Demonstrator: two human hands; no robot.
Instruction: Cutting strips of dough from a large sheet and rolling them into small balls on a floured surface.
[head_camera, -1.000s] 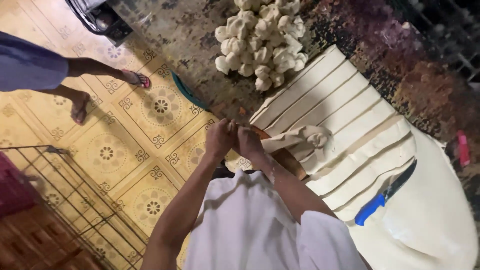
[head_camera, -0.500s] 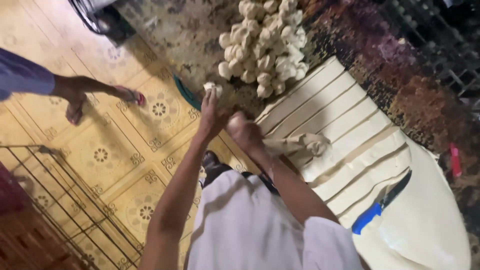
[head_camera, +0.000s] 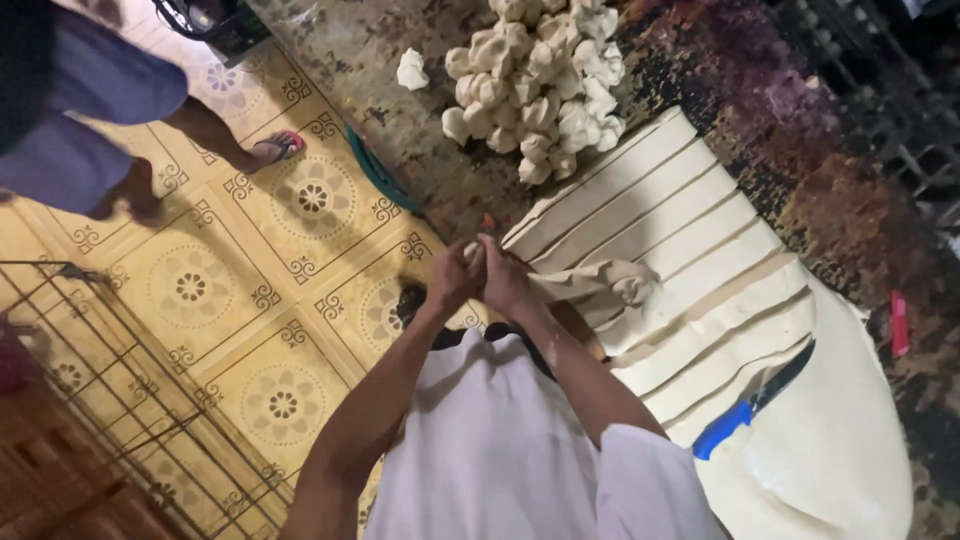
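Head view, stained worktable (head_camera: 400, 100), patterned tile floor (head_camera: 200, 290), hands (head_camera: 485, 280) gripping dough strip (head_camera: 590, 285)

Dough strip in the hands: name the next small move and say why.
Probably pinch a short piece off the end of the dough strip and toss it toward the pile of dough balls. Both the left hand and right hand are closed together on the strip's near end, the rest trails back over the cut dough sheet, and one loose piece lies beside the pile.
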